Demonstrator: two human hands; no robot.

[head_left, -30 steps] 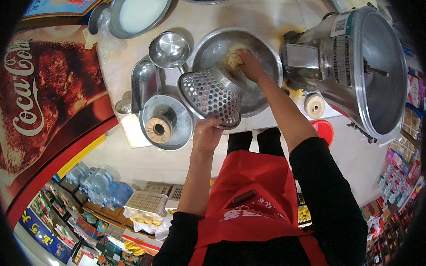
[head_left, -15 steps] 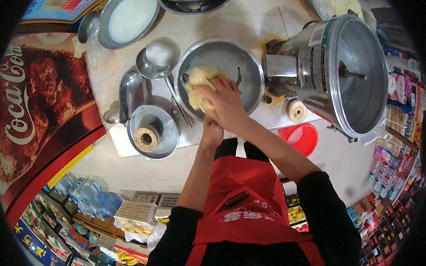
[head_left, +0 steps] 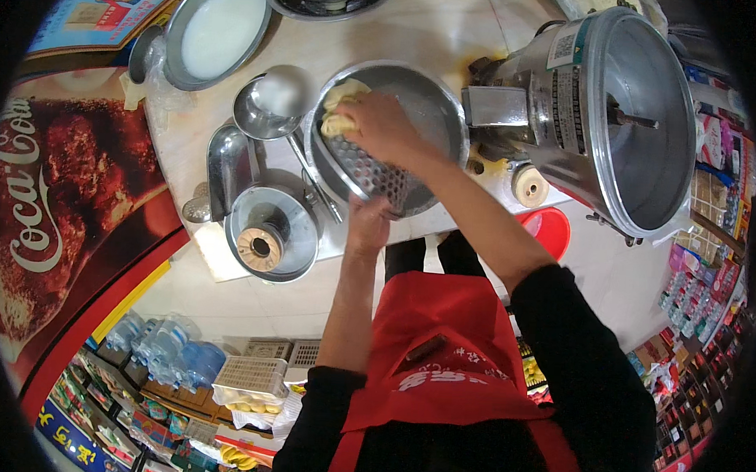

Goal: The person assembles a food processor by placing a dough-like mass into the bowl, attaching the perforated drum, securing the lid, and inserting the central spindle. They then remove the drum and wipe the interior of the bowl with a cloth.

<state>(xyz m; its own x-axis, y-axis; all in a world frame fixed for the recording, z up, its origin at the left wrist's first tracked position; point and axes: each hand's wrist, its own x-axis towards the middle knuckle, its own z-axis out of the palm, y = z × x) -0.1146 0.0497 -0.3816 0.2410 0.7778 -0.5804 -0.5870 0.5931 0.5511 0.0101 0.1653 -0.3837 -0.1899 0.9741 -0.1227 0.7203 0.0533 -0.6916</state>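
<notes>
A wide metal basin (head_left: 457, 168) sits on the counter in front of me. Inside it slants a perforated metal plate (head_left: 362, 166), studded with rows of round holes. My left hand (head_left: 370, 223) is closed around the plate's near end at the basin's front rim. Toward the far end, my right hand (head_left: 378, 128) grips a lump of pale yellow dough (head_left: 341, 108) and presses it against the plate. The right fingertips are partly hidden by the hand and dough.
Left of the basin are a ladle (head_left: 265, 121), a metal scoop (head_left: 233, 166) and a bowl (head_left: 297, 249) holding a wooden ring-shaped piece (head_left: 259, 246). A basin of white liquid (head_left: 222, 35) stands far left. A large metal machine (head_left: 561, 109) is on the right, above a red bucket (head_left: 551, 235).
My right hand has moved the dough away from me, up and left toward the basin's far-left rim. The perforated plate, covered before, now shows. The view has shifted slightly.
</notes>
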